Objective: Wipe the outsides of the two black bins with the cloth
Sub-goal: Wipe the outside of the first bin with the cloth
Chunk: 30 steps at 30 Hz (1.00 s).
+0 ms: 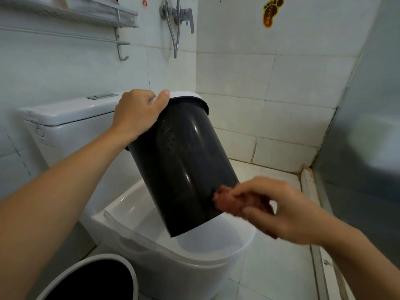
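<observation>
White tiled walls (238, 83) close in a small bathroom, with a rack (71, 16) high on the left and a tap (179, 14) above the toilet (173, 267). Low on the left, a second bin (91, 280) stands on the floor beside the toilet; you see only its pale rim and dark inside, so you cannot tell whether its outside is clean. Your left hand (136, 113) grips the rim of the bin (184, 165) you hold tilted in the air over the toilet lid, fingers curled over the edge and thumb on the outside. Its near wall shines as if wet, though faint streaks show up near the rim. At the lower right of that wall your right hand (279, 211) pinches the reddish cloth (227, 200) and presses it to the bin near its base. Judging by this, you are partway through the first bin, with the far side unseen and the floor bin likely left to do.
</observation>
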{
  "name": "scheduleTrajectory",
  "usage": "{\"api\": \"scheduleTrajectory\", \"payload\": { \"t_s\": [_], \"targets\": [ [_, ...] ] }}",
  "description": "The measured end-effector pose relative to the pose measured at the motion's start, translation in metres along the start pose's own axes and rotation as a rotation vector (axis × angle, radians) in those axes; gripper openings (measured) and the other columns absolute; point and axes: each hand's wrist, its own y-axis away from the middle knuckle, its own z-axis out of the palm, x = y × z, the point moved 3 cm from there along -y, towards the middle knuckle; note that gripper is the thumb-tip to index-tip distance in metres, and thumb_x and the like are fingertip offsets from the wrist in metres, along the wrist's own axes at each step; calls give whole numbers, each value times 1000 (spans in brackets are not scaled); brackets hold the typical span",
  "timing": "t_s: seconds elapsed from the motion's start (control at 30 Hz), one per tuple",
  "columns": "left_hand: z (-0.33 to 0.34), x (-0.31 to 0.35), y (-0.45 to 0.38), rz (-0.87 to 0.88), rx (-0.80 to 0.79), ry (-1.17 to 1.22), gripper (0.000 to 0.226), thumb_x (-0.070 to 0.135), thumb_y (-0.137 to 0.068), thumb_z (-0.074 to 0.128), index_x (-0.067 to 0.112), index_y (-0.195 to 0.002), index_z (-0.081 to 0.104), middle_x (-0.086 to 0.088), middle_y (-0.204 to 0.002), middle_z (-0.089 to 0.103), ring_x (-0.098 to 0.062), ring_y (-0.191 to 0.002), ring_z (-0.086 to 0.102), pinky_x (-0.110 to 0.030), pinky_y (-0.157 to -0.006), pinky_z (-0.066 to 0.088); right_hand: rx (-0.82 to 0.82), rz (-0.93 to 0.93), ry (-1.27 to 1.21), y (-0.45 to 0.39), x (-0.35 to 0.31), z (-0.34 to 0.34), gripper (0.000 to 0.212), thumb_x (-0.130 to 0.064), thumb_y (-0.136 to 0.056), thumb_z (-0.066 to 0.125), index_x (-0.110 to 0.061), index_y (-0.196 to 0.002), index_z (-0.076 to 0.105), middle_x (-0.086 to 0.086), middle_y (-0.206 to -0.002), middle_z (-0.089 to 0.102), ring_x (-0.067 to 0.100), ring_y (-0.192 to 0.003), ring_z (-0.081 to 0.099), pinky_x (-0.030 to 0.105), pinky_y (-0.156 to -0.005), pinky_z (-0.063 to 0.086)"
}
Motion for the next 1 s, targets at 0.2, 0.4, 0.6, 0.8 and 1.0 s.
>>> {"api": "scheduleTrajectory", "payload": {
  "t_s": [0.2,0.4,0.6,0.8,1.0],
  "targets": [
    [1,-3,3,0,-11,58,63,59,-94,50,13,-57,26,-5,-57,22,-23,-55,25,-41,-56,30,543,219,-285,-9,22,-10,34,-29,-91,69,-32,-124,60,-10,-100,70,11,-90,71,32,-76,64],
    [3,13,8,79,3,146,61,51,-98,53,20,-50,31,5,-46,28,-14,-47,30,-32,-55,30,595,221,-253,-37,17,15,45,-26,-96,69,-36,-137,55,-19,-111,63,4,-100,63,19,-81,56],
    [1,23,8,163,30,140,56,47,-100,55,30,-49,38,9,-44,38,-11,-48,41,-24,-56,31,563,182,-79,-46,20,28,37,-36,-96,63,-33,-133,58,-18,-112,62,2,-102,58,18,-85,51],
    [-5,30,11,206,54,89,53,54,-97,52,28,-52,40,9,-47,36,-14,-47,39,-25,-53,29,689,331,-198,-53,24,20,28,-27,-100,63,-26,-128,62,-12,-106,68,6,-94,66,34,-84,61],
    [-2,51,13,256,61,-49,62,59,-97,48,14,-55,40,1,-46,30,-19,-45,34,-33,-48,27,730,-116,257,-64,-48,29,38,-26,-96,64,-14,-132,64,2,-101,60,12,-80,51,15,-68,44]
  ]
}}
